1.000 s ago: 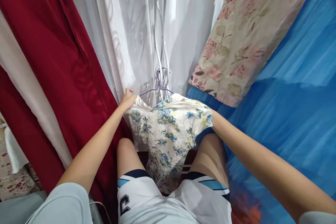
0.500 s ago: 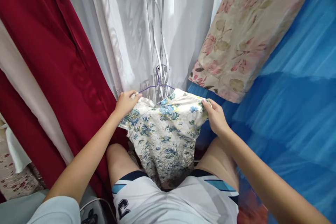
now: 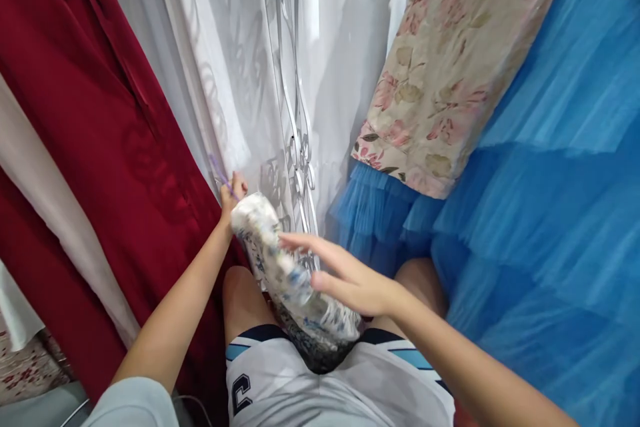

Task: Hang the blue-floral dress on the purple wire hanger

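Note:
A white floral top (image 3: pixel 267 240) with blue and green flowers hangs bunched and turned sideways between my thighs, blurred by motion. At its upper end a purple hanger (image 3: pixel 223 177) sticks out, tilted to the left. My left hand (image 3: pixel 233 192) is closed around the hanger near the neck of the top; the fabric hides part of the grip. My right hand (image 3: pixel 345 277) is over the front of the top, its fingers stretched out and apart, with nothing held. Whether its fingertips touch the cloth I cannot tell.
Dark red drapery (image 3: pixel 120 127) hangs at the left. White curtains (image 3: pixel 340 47) and a white scrolled metal stand (image 3: pixel 295 127) are behind. A pink-flowered cream garment (image 3: pixel 425 100) and blue ruffled tulle (image 3: pixel 540 213) hang at the right.
The top was spread wide between both hands; now it is turned sideways and bunched. My right hand has let go of its sleeve and moved left. The hanger has tilted left.

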